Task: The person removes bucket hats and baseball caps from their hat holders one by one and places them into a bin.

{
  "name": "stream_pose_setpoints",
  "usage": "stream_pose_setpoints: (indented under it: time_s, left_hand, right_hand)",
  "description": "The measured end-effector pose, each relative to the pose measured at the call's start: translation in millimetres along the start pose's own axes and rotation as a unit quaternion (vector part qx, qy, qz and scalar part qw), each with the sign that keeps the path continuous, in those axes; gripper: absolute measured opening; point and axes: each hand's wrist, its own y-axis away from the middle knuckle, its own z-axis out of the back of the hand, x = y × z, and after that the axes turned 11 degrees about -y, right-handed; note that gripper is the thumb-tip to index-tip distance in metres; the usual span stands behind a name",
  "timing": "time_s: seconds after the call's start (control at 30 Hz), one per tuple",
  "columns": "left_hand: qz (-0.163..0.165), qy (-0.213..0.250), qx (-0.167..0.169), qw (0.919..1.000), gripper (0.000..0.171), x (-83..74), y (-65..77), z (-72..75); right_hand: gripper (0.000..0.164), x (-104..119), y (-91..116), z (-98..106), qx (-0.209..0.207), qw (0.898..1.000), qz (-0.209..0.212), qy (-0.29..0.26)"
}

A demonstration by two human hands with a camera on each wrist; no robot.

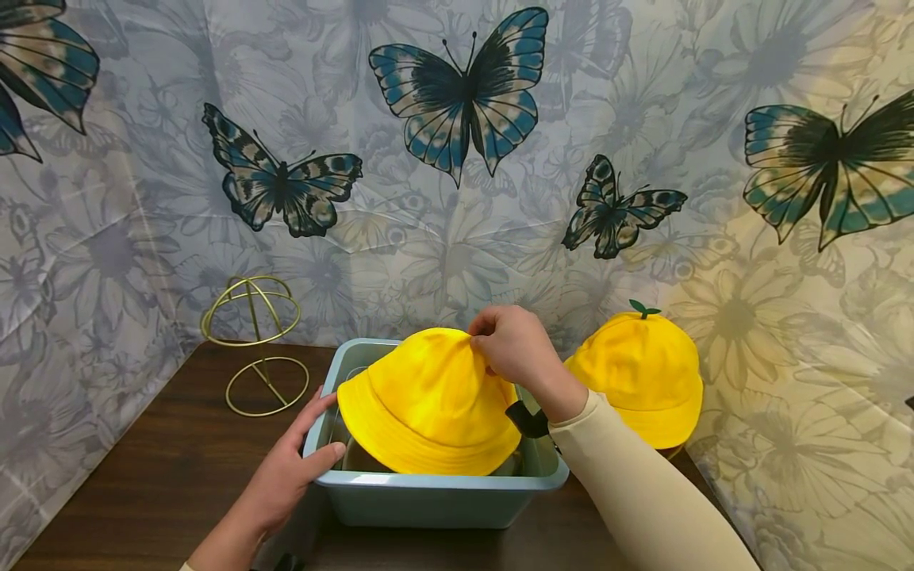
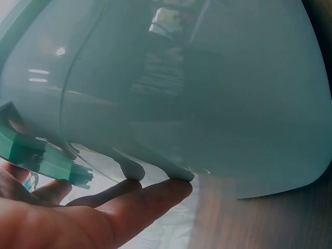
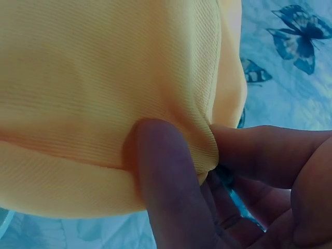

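Observation:
A yellow bucket hat (image 1: 417,396) sits over a pale blue-green basin (image 1: 432,503), its wide brim tilted toward the front left. With thumb and fingertips my right hand (image 1: 517,345) pinches the crown's upper right side, pulling the fabric into a fold. The right wrist view shows this hand (image 3: 179,192) with the thumb flat on the yellow cloth (image 3: 93,88). My left hand (image 1: 289,464) grips the basin's left rim, thumb over the edge. Outside, its fingers (image 2: 145,207) press the glossy wall (image 2: 223,114). The hat hides most of the basin's inside.
Another yellow hat (image 1: 639,373), topped with a green sprout, stands right of the basin, partly behind my right sleeve (image 1: 643,484). To the left a gold wire hat stand (image 1: 267,385) rests on the dark wooden table (image 1: 178,468). A butterfly-print cloth (image 1: 457,230) hangs behind.

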Motion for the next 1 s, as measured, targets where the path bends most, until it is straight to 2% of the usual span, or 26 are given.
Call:
stream_pose_setpoints:
  time_s: [0.27, 0.4, 0.57, 1.0]
  left_hand:
    - [0.002, -0.005, -0.002, 1.0, 0.066, -0.7, 1.9, 0.5]
    - [0.005, -0.009, -0.002, 0.9999, 0.067, -0.9, 1.5, 0.5]
    - [0.011, -0.006, 0.0, 0.9999, 0.067, -1.4, 1.3, 0.6]
    - [0.012, 0.0, 0.0, 0.9999, 0.065, -1.8, 1.2, 1.7]
  right_hand:
    - [0.007, -4, 0, -5, -0.013, 0.997, 0.025, 0.071]
    - [0.008, -2, 1, -14, -0.011, 0.993, 0.04, 0.11]
    - [0.009, -3, -1, -28, 0.004, 0.99, 0.037, 0.134]
    - [0.011, -11, -3, -49, 0.031, 0.989, 0.043, 0.135]
